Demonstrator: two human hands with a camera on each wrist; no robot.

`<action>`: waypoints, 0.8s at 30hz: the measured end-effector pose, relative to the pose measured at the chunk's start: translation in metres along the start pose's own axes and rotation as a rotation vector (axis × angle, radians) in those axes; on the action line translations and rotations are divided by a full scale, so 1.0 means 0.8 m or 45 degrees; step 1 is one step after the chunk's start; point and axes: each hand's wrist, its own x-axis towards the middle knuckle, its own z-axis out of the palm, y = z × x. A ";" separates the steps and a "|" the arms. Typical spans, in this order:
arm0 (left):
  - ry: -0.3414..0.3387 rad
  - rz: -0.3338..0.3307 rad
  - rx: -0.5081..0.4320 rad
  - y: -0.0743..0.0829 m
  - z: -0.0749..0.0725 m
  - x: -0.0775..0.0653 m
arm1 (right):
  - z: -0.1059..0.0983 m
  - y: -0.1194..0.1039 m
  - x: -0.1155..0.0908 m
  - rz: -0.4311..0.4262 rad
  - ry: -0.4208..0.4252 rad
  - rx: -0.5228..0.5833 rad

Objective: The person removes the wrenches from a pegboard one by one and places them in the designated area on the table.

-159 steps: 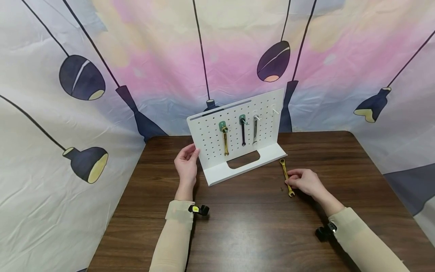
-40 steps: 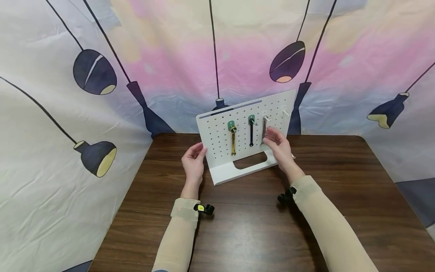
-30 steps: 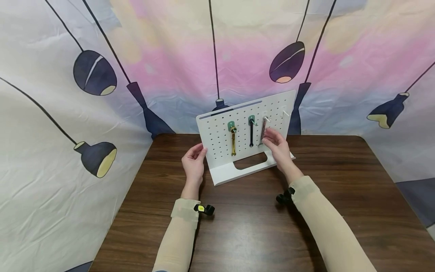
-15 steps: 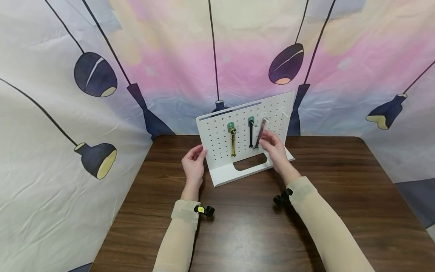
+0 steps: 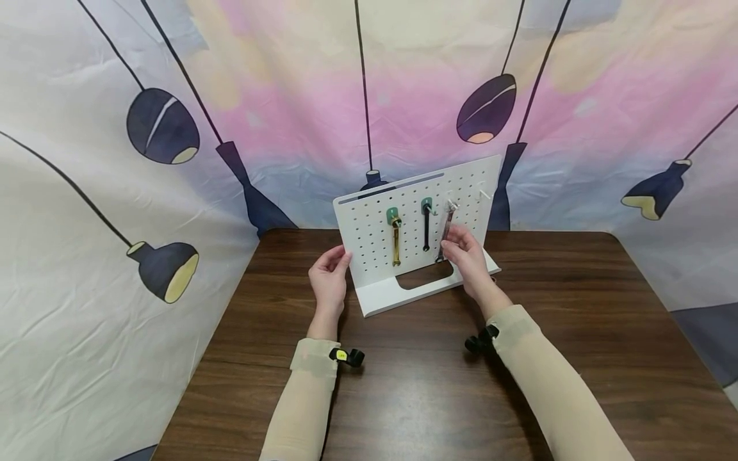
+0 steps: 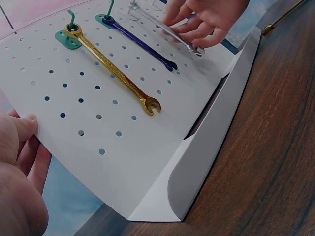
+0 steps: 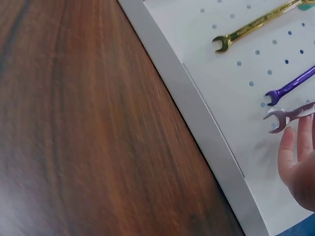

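My left hand (image 5: 328, 275) pinches the left edge of a white pegboard (image 5: 369, 250) between thumb and fingers. My right hand (image 5: 468, 256) holds a silver combination wrench (image 6: 165, 28) by its shaft, thumb on one side and fingers on the other. Its ring end is at a clear hook on the board, and its open end points down and slightly left. To the left, a purple wrench (image 6: 142, 45) and a gold wrench (image 6: 110, 69) hang from green hooks. In the right wrist view, the silver wrench's open jaw lies close to the purple wrench.
A second gold wrench (image 6: 280, 17) lies on the brown wooden table (image 5: 403, 384) right of the board, mostly hidden behind my right arm in the head view. Another clear hook (image 5: 483, 194) is at the board's right. A patterned curtain (image 5: 288, 96) hangs behind the table.
My right hand has left the gold wrench on the table and taken hold of the silver one on the board. The silver wrench has tilted, its lower end swinging left, and now sits slightly lower.
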 end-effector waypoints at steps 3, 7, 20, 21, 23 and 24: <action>-0.002 0.002 0.004 -0.002 -0.002 0.000 | 0.002 0.004 -0.006 0.020 0.028 0.032; -0.004 0.009 0.011 -0.002 -0.003 0.000 | 0.005 0.007 -0.014 0.028 0.075 0.092; -0.009 -0.006 0.005 0.000 0.000 -0.001 | -0.001 0.002 -0.039 -0.013 0.086 0.129; -0.011 -0.003 0.004 0.000 0.000 -0.001 | -0.001 0.000 -0.041 -0.017 0.081 0.108; -0.007 0.003 0.006 -0.001 0.000 -0.001 | -0.002 -0.003 -0.043 -0.024 0.061 0.062; -0.004 0.004 0.006 -0.002 -0.001 0.000 | -0.002 -0.005 -0.044 -0.026 0.052 0.041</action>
